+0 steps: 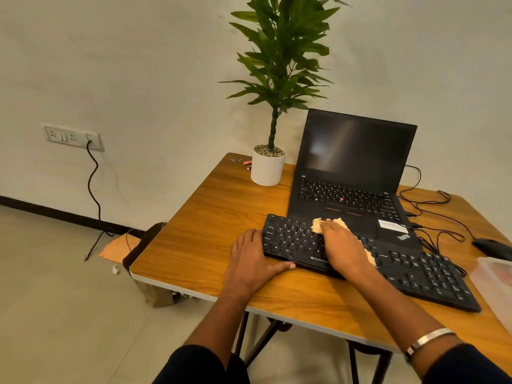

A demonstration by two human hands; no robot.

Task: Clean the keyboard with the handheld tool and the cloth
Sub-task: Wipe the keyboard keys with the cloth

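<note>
A black keyboard point(415, 270) lies slantwise across the wooden table point(210, 225), its far edge overlapping the open laptop. My right hand point(342, 249) presses a crumpled beige cloth point(318, 224) flat onto the keys in the keyboard's middle; cloth shows beyond the fingertips and beside the wrist. My left hand point(253, 261) rests at the keyboard's left end, fingers straight on the table, thumb stretched along the front edge. No handheld tool is visible.
A black laptop point(357, 164) stands open behind the keyboard. A potted plant point(267, 167) sits at the table's far left corner, with small crayons beside it. A mouse point(493, 248), tangled cables and a clear plastic box point(496, 284) occupy the right side.
</note>
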